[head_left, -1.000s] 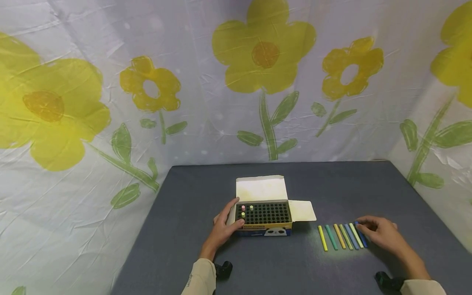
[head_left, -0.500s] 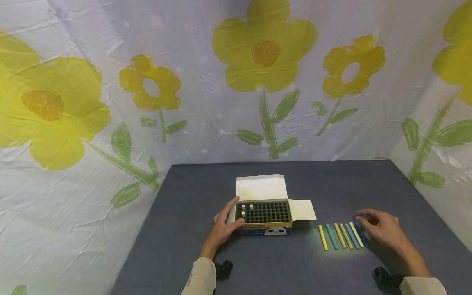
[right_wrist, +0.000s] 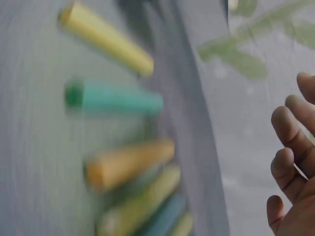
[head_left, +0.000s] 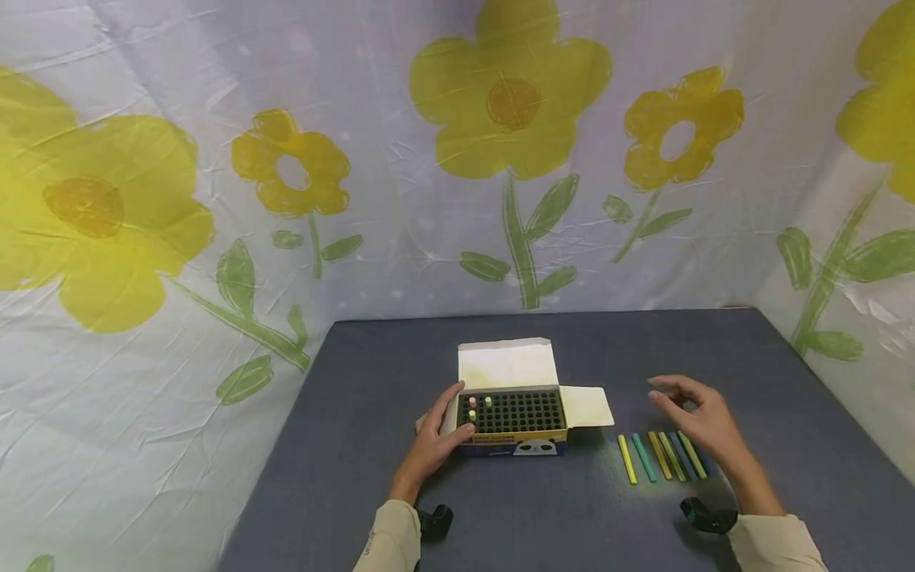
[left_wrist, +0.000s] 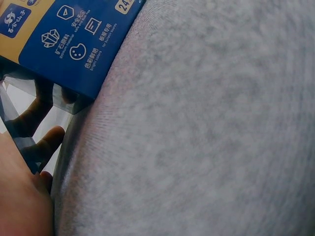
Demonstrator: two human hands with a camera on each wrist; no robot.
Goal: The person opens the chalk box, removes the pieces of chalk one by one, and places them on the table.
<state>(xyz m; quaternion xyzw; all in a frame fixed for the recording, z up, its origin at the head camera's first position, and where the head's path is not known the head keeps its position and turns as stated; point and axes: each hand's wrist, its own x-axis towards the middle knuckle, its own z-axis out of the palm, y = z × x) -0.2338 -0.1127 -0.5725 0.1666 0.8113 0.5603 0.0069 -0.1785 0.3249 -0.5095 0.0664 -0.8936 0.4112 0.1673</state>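
My left hand (head_left: 432,437) holds the left end of a chalk box (head_left: 500,449), thumb at its front edge and fingers round the back. Inside, a black grid of holes (head_left: 525,411) bears a pink chalk (head_left: 472,403) and two pale yellow-green ones. In the left wrist view, the box's blue printed side (left_wrist: 74,54) shows beside the fingers (left_wrist: 49,142). My right hand (head_left: 704,417) hovers above the chalk row, fingers loosely bent, with no chalk visible in it. Below lie yellow (head_left: 627,459), teal (right_wrist: 115,96), orange (right_wrist: 130,164) and other sticks; the hand partly hides the dark blue one (head_left: 706,461).
The box's white lid (head_left: 507,364) stands raised at the back, and a side flap (head_left: 586,407) sticks out to the right. A dark grey cloth (head_left: 543,516) covers the table. Behind it hangs a white curtain (head_left: 400,238) with yellow flowers.
My right hand has let go of the dark blue chalk at the row's right end, then risen and moved left over the row. The left hand and the box stay in place.
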